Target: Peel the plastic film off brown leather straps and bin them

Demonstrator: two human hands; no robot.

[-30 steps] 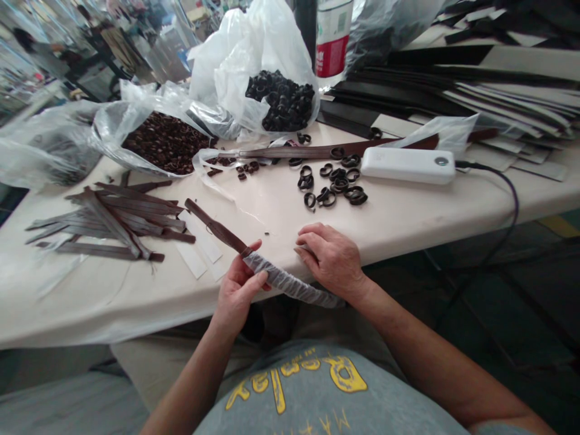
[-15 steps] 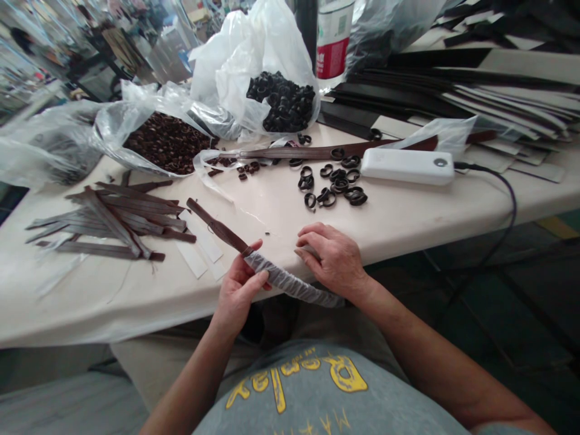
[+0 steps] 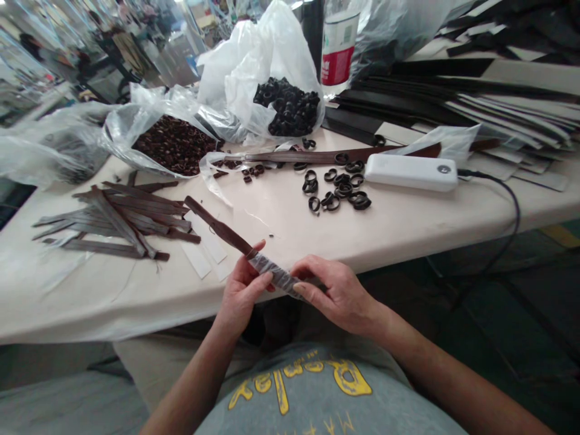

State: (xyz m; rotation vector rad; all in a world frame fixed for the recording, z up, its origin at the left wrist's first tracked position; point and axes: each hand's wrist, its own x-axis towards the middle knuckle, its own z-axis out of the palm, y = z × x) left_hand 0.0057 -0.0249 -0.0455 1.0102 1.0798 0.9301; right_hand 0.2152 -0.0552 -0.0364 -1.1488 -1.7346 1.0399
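A brown leather strap [image 3: 222, 232] slants across the table's front edge, its near part wrapped in thin, crinkled clear plastic. My left hand [image 3: 244, 287] is closed around it where the plastic begins, thumb on top. Farther down the wrapped part, my right hand [image 3: 333, 293] pinches the strap between thumb and fingers. The strap's near end is hidden behind the right hand. To the left lies a loose pile of brown straps [image 3: 122, 217], with white strips [image 3: 206, 248] beside it. Black loops [image 3: 339, 187] are scattered beyond my right hand.
A white box-shaped device [image 3: 410, 172] with a black cable [image 3: 502, 181] lies at right. Behind stand a bag of brown loops [image 3: 174, 145], a bag of black loops [image 3: 290, 109] and a red-and-white cup [image 3: 339, 51]. Black and white strips [image 3: 453, 103] are stacked at back right.
My right hand has come down and closed on the wrapped part of the strap, which it was held apart from before. My left hand keeps its grip. The view has shifted slightly.
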